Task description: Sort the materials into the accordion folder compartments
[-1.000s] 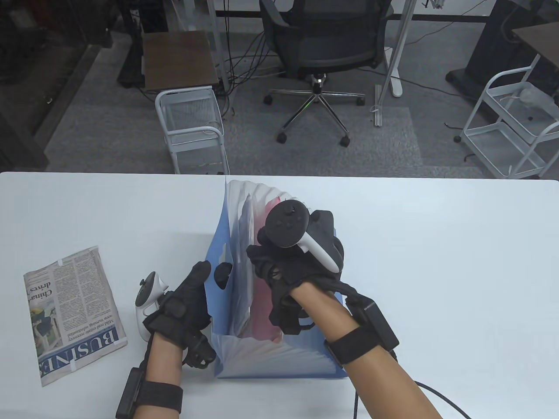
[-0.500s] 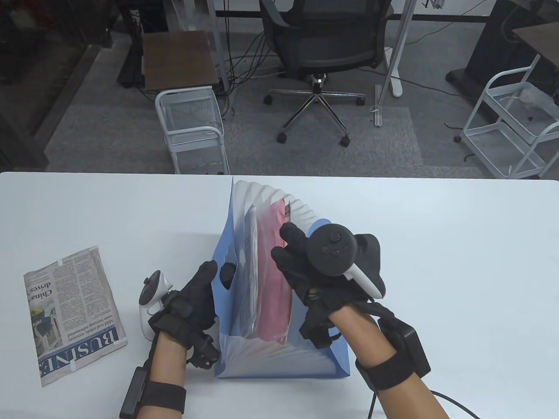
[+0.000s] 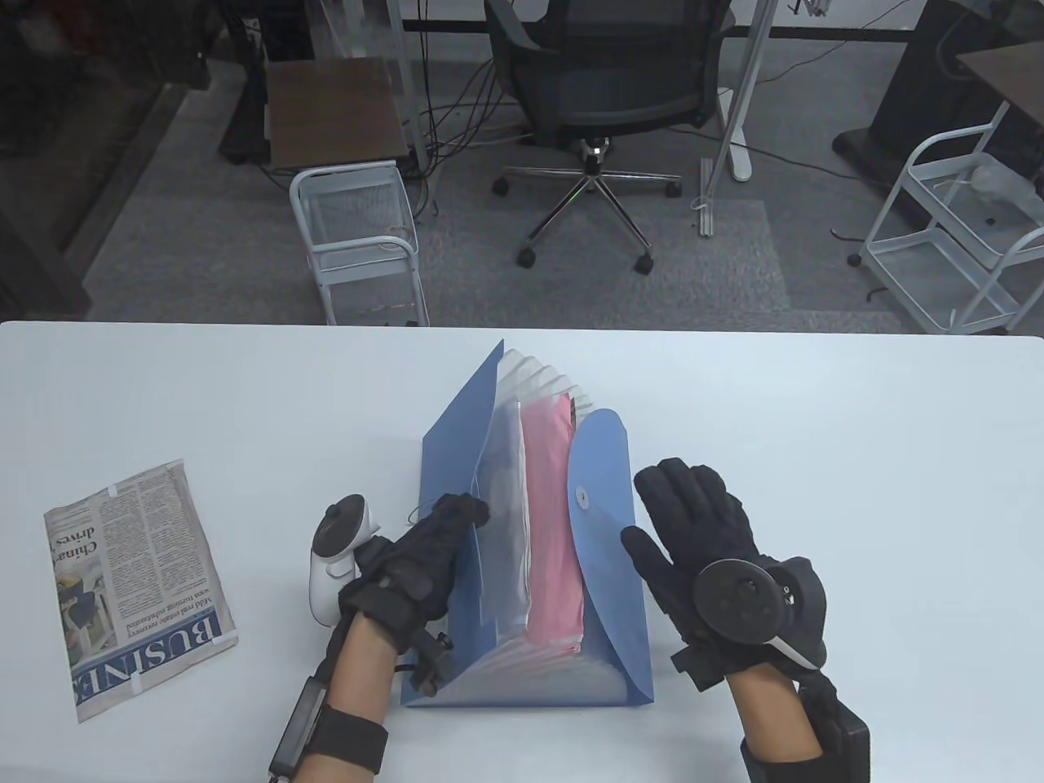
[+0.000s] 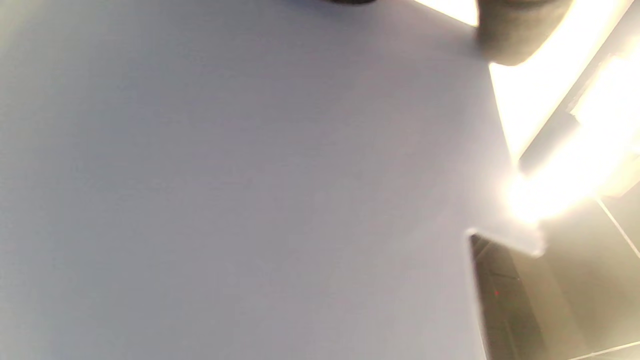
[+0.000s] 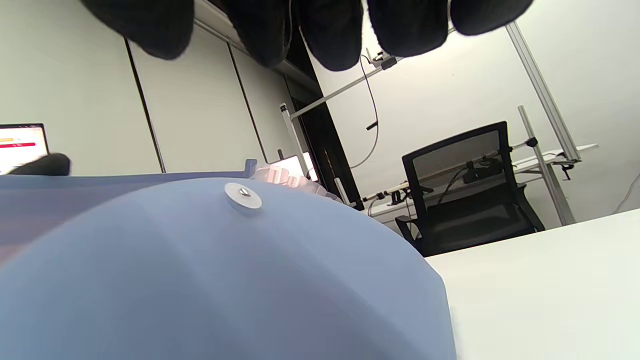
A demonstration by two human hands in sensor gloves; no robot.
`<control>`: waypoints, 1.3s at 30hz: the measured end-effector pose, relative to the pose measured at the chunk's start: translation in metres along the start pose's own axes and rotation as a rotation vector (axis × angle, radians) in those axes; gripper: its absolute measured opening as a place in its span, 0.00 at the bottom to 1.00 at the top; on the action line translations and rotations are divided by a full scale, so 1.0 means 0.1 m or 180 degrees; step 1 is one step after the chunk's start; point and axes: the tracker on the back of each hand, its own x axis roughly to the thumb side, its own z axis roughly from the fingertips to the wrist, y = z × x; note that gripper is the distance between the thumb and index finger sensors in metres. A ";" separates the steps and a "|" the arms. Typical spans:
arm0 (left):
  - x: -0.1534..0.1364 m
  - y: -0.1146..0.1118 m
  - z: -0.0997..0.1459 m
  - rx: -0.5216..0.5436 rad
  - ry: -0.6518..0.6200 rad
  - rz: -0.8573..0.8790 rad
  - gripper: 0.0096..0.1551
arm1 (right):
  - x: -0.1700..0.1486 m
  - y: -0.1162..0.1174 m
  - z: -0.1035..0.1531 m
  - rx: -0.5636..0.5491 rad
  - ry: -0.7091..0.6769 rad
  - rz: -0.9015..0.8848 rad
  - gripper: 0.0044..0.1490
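Observation:
A blue accordion folder (image 3: 599, 522) stands fanned open at the table's middle, with a pink sheet (image 3: 550, 522) and white papers (image 3: 507, 481) in its compartments. My left hand (image 3: 424, 555) holds the folder's left blue cover, fingers curled over its edge. My right hand (image 3: 693, 522) is open and empty, fingers spread, just right of the folder's rounded flap with the white button (image 3: 582, 495). The flap fills the right wrist view (image 5: 200, 270) below my fingertips (image 5: 330, 40). A folded newspaper (image 3: 134, 587) lies at the left. The left wrist view shows only a blurred pale surface.
The white table (image 3: 856, 457) extends to the right of the folder. Beyond its far edge stand an office chair (image 3: 603, 90), a small white wire cart (image 3: 359, 236) and another cart (image 3: 962, 228) at the right.
My right hand has come out of the folder and moved down and right, now open beside the flap. The folder has tilted right and settled. My left hand has shifted right onto the left cover.

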 end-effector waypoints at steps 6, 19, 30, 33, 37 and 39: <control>-0.04 -0.16 -0.13 -0.0008 0.0219 -0.0336 0.32 | -0.21 0.03 0.11 -0.0085 0.0039 -0.0050 0.39; -0.11 -0.37 -0.30 0.0015 0.0569 -0.1034 0.27 | -0.29 -0.09 0.15 -0.0321 0.0129 -0.0279 0.38; -0.17 -0.50 -0.37 0.0067 0.0743 -0.1439 0.28 | -0.27 -0.02 0.13 -0.0234 0.0109 -0.0255 0.39; -0.19 -0.53 -0.39 0.0078 0.0769 -0.1577 0.30 | -0.28 0.00 0.14 -0.0191 0.0128 -0.0264 0.39; -0.18 -0.53 -0.37 0.0125 0.0743 -0.1605 0.34 | -0.27 -0.01 0.15 -0.0194 0.0141 -0.0264 0.39; -0.16 -0.51 -0.34 0.0170 0.0746 -0.1648 0.39 | -0.27 -0.01 0.15 -0.0185 0.0145 -0.0276 0.39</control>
